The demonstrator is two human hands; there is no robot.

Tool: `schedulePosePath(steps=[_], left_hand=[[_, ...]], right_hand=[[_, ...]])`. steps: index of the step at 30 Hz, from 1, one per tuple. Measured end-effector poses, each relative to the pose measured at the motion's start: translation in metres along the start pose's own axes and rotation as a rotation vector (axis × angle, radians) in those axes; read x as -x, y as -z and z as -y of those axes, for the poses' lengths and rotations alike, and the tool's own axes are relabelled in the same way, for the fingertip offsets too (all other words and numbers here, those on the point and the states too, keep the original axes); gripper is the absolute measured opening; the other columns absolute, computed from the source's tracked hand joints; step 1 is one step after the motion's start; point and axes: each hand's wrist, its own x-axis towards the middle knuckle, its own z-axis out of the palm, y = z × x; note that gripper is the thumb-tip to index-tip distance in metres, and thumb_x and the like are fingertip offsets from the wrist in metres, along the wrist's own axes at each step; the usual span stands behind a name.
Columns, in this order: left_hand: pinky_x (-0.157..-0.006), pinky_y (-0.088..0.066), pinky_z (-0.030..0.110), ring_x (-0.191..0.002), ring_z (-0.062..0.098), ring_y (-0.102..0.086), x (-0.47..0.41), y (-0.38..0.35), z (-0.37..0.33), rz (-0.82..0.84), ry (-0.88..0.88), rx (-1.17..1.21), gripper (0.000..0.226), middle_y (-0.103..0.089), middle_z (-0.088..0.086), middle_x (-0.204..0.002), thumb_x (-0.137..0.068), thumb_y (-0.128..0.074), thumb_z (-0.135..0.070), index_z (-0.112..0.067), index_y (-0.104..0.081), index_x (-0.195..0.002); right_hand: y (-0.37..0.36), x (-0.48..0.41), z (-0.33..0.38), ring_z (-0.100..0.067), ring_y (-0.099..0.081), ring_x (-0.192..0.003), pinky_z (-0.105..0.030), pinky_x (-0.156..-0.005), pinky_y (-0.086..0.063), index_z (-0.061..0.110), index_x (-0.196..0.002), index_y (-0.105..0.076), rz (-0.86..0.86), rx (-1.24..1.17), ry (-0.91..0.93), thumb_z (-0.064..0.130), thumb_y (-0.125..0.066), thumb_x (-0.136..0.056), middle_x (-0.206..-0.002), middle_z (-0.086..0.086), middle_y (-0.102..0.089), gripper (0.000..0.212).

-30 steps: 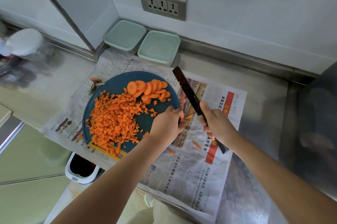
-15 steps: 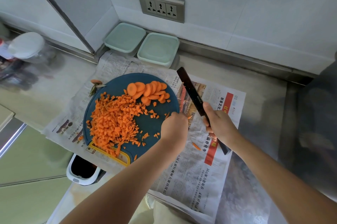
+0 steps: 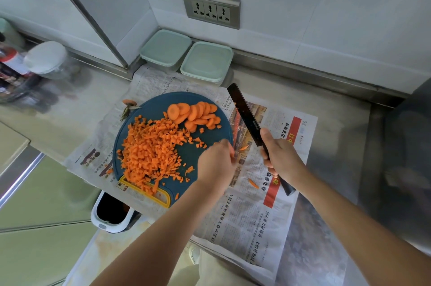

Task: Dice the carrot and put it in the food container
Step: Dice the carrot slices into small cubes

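A cutting board is laid on a newspaper. Diced carrot is heaped at its 8 o'clock, carrot slices at 1 o'clock. A left container and a right container are set side by side at 12 o'clock; a knife is held at 3 o'clock.

Fingers of the left hand are blurred at the board rim; whether they pinch anything cannot be told. The right hand covers most of the knife handle. Bottles at far left are blurred and cut off by the edge.

Pale counter, newspaper spread across it, lidded container and second container at the back, blurred jar far left.
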Motion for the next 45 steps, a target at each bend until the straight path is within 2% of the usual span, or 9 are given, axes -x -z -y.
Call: schedulePosePath(steps=[9,12,15,18,22,27,32,38,45], left_hand=[[-0.076,-0.05,0.034,-0.095,0.022,-0.06,-0.032,0.01,0.041,-0.14,-0.109,0.006,0.015,-0.064,0.003,-0.103,-0.091,-0.062,-0.022,-0.012,-0.063,-0.102],[-0.096,-0.046,0.041,-0.114,0.03,-0.051,-0.024,0.0,0.057,-0.277,-0.293,-0.121,0.039,-0.057,0.012,-0.119,-0.089,-0.061,-0.032,-0.008,-0.058,-0.119],[-0.111,-0.033,0.047,-0.127,0.03,-0.042,-0.008,-0.013,0.079,-0.25,-0.373,-0.18,0.049,-0.049,0.013,-0.133,-0.095,-0.042,-0.039,-0.008,-0.047,-0.132],[-0.102,-0.043,0.048,-0.113,0.025,-0.049,-0.002,-0.013,0.101,-0.301,-0.392,-0.122,0.033,-0.058,0.009,-0.115,-0.096,-0.043,-0.033,-0.009,-0.056,-0.115],[-0.103,-0.038,0.045,-0.101,0.024,-0.049,-0.01,0.003,0.121,-0.381,-0.366,-0.227,0.027,-0.06,0.005,-0.095,-0.094,-0.043,-0.029,-0.011,-0.063,-0.094],[-0.086,-0.043,0.033,-0.095,0.025,-0.053,-0.027,0.037,0.129,-0.438,-0.329,-0.134,0.033,-0.06,0.009,-0.096,-0.095,-0.048,-0.027,-0.003,-0.069,-0.088],[-0.077,-0.047,0.026,-0.092,0.015,-0.06,-0.074,0.08,0.115,-0.295,-0.066,0.127,0.021,-0.051,0.001,-0.112,-0.086,-0.069,-0.022,-0.015,-0.064,-0.105],[-0.097,-0.036,0.029,-0.119,0.02,-0.052,-0.116,0.109,0.105,0.19,-0.048,-0.184,0.057,-0.053,0.004,-0.134,-0.086,-0.068,-0.026,-0.02,-0.046,-0.139],[-0.09,-0.037,0.025,-0.114,0.021,-0.055,-0.119,0.111,0.111,0.095,0.027,-0.13,0.04,-0.059,0.007,-0.127,-0.091,-0.057,-0.018,-0.013,-0.056,-0.13]], right_hand=[[-0.013,-0.005,-0.004,-0.011,-0.035,-0.039,-0.024,-0.044,-0.03,0.01,-0.06,-0.045,0.013,0.043,0.003,0.054,-0.031,-0.097,-0.049,-0.002,-0.038,0.059],[-0.015,-0.008,-0.001,-0.012,-0.033,-0.038,-0.026,-0.043,-0.029,0.01,-0.061,-0.044,0.022,0.033,0.009,0.054,-0.03,-0.097,-0.048,-0.002,-0.036,0.059],[-0.018,-0.01,0.002,-0.012,-0.034,-0.038,-0.027,-0.044,-0.029,0.011,-0.06,-0.044,0.027,0.056,0.018,0.055,-0.029,-0.097,-0.048,-0.002,-0.036,0.06],[-0.02,-0.013,0.002,-0.011,-0.036,-0.036,-0.025,-0.044,-0.031,0.012,-0.058,-0.045,0.014,0.07,0.023,0.057,-0.027,-0.096,-0.047,-0.002,-0.038,0.061],[-0.023,-0.014,0.003,-0.008,-0.036,-0.035,-0.024,-0.043,-0.032,0.01,-0.059,-0.044,0.015,0.089,0.034,0.057,-0.026,-0.096,-0.048,-0.003,-0.039,0.063],[-0.027,-0.015,0.005,-0.007,-0.036,-0.034,-0.023,-0.043,-0.033,0.007,-0.06,-0.046,0.014,0.067,0.032,0.055,-0.027,-0.097,-0.047,-0.002,-0.038,0.063],[-0.03,-0.019,0.008,-0.011,-0.034,-0.036,-0.025,-0.042,-0.031,0.006,-0.063,-0.046,0.019,0.062,0.038,0.056,-0.028,-0.097,-0.049,-0.006,-0.036,0.063],[-0.031,-0.022,0.02,-0.011,-0.034,-0.036,-0.026,-0.046,-0.032,0.008,-0.061,-0.045,0.006,0.061,0.073,0.053,-0.027,-0.098,-0.05,-0.006,-0.036,0.062],[-0.037,-0.027,0.025,-0.007,-0.034,-0.034,-0.026,-0.049,-0.032,0.007,-0.061,-0.045,-0.002,0.084,0.103,0.052,-0.027,-0.099,-0.047,-0.004,-0.036,0.062]])
